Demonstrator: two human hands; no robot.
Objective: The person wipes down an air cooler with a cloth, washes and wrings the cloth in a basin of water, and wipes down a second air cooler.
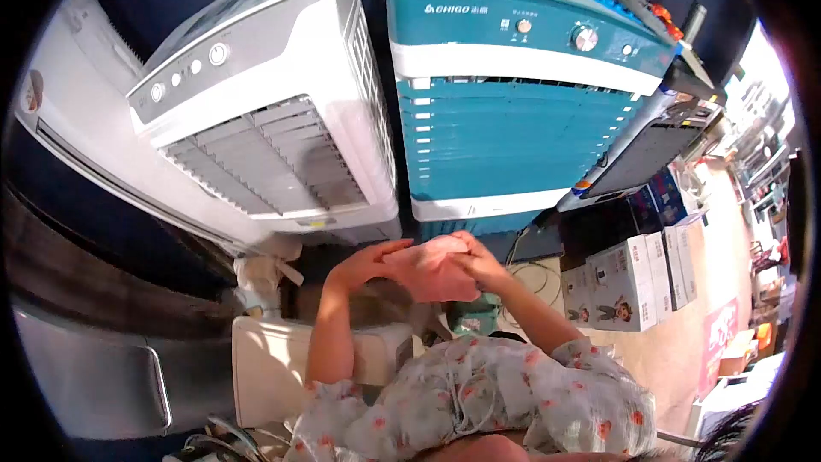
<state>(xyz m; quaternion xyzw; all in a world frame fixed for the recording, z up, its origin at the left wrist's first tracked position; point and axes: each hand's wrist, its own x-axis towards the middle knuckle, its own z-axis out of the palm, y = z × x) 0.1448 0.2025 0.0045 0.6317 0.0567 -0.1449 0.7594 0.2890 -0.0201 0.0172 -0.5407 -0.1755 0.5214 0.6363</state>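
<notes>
A crumpled pink cloth (pixel 432 272) is held between my two hands, in front of my body. My left hand (pixel 369 263) grips its left side, fingers closed on the fabric. On the other side, my right hand (pixel 481 267) has its fingers wrapped over the cloth's upper right part. Just beyond the hands stand a teal and white air cooler (pixel 522 133) marked CHIGO and, to its left, a white and grey air cooler (pixel 265 124). Neither hand touches the coolers.
Left of the coolers is a tall white appliance (pixel 77 94), with a silver-handled grey cabinet (pixel 85 368) below. A cream box-shaped thing (pixel 265 368) stands by my left arm. White cartons (pixel 624 282) sit on the floor at right. A green object (pixel 475 315) lies below my hands.
</notes>
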